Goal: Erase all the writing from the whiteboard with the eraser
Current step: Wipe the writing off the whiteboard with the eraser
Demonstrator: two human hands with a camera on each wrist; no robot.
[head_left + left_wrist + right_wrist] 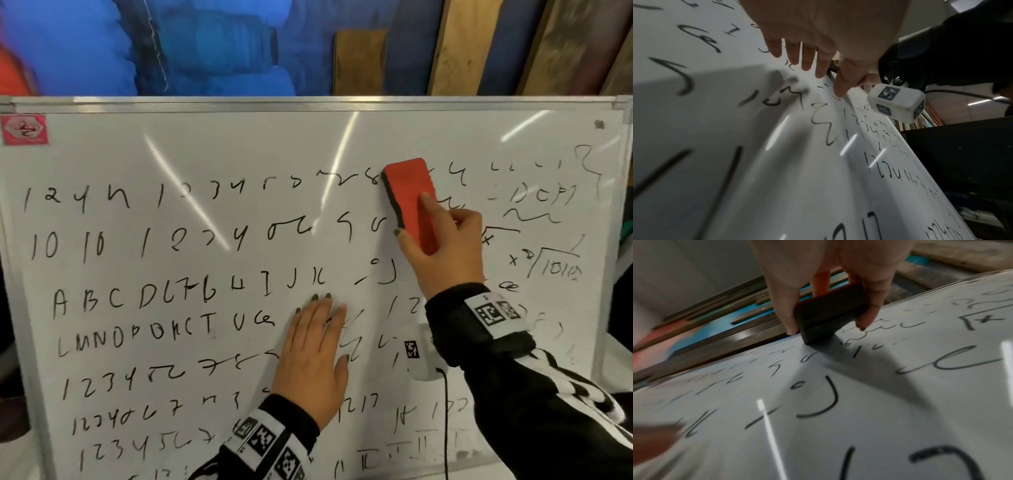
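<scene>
A whiteboard (205,150) covered in rows of black numbers and letters leans upright and fills the head view. My right hand (442,240) grips a red eraser (407,192) with a black felt side and presses it flat on the board in the upper right, over the top rows. In the right wrist view the eraser (828,313) sits between thumb and fingers, its felt edge on the board (859,418). My left hand (315,346) lies flat with straight fingers on the board's middle. In the left wrist view the fingers (807,56) spread on the board (777,162).
Wooden planks (459,44) and a blue sheet (212,44) stand behind the board's top edge. A pink sticker (24,130) marks the top left corner. The right wrist's white camera box (898,102) with its black cable hangs close to the board. Partly smudged writing lies right of the eraser.
</scene>
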